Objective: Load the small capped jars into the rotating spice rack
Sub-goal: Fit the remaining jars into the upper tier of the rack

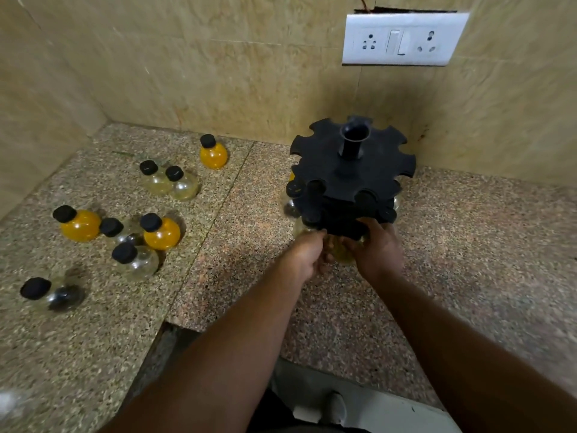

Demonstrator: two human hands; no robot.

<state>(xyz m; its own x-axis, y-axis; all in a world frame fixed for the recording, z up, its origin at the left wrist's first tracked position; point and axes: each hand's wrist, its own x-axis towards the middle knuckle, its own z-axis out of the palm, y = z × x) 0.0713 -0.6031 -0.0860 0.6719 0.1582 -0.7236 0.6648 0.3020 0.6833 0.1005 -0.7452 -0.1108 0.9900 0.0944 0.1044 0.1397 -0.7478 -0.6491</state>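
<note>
A black rotating spice rack (349, 173) with notched tiers stands on the granite counter (237, 232) near the back right corner. A few black-capped jars hang in its slots at the front left (293, 195). Both my hands meet at the rack's lower front edge around a clear, yellowish jar (342, 253). My left hand (307, 257) grips the jar from the left, and my right hand (379, 248) holds it and touches the rack's lower tier. Several loose round jars lie on the counter to the left, some orange (79, 225), some clear (140, 262).
Tiled walls close off the back and left of the counter. A white switch and socket plate (402, 39) is on the wall above the rack. The counter's front edge steps back near my arms, with the floor and a white object below.
</note>
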